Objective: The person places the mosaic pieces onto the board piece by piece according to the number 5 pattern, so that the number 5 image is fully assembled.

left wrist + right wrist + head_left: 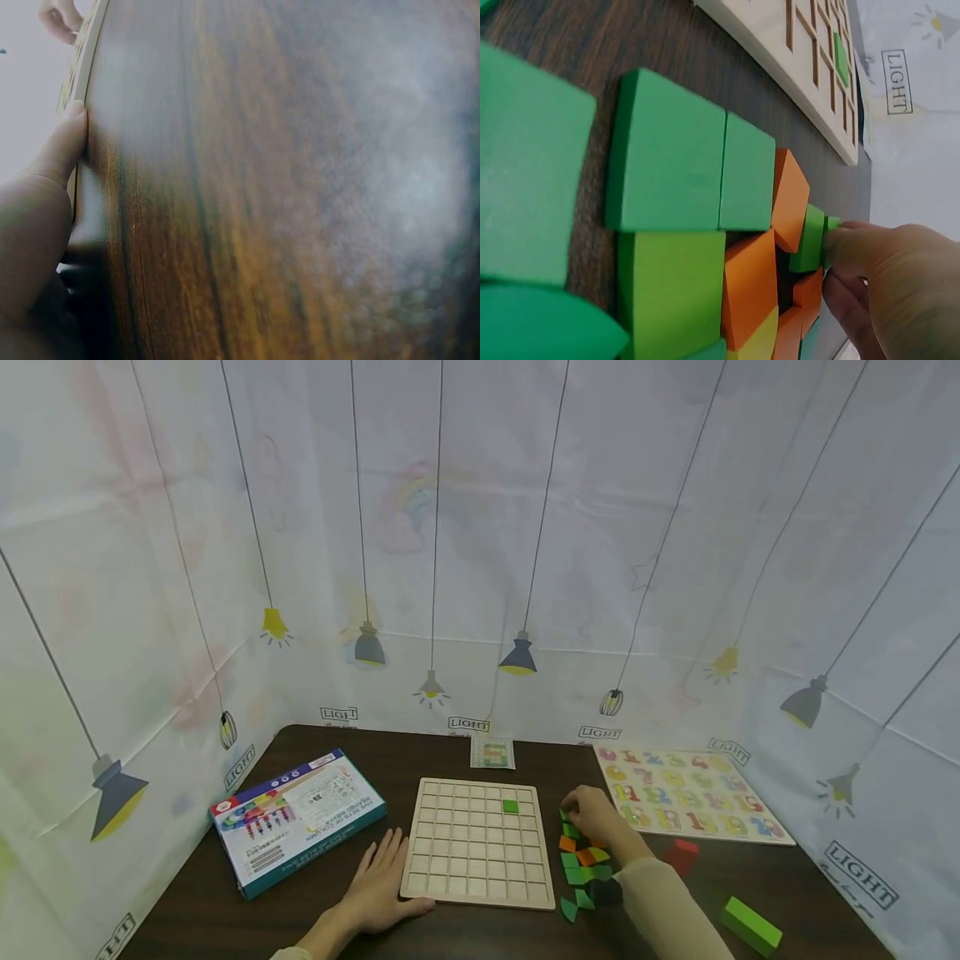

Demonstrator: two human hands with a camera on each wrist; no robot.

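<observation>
My left hand (378, 889) lies on the table with fingers spread, beside the left edge of a wooden grid board (459, 843). In the left wrist view its thumb (64, 142) touches the board's edge. One green square tile (510, 807) sits in a cell toward the board's upper right. To the right of the board, my right hand (592, 814) pinches a small green block (832, 223) at the far end of a cluster of wooden blocks. Nearer in that cluster are green blocks (675, 157) and orange blocks (750, 289).
A boxed set (300, 818) lies at the left. Behind the board is a small pattern card (492, 752). A number puzzle board (686, 793) lies at the back right. A red block (682, 856) and a long green block (752, 925) rest beyond the right forearm.
</observation>
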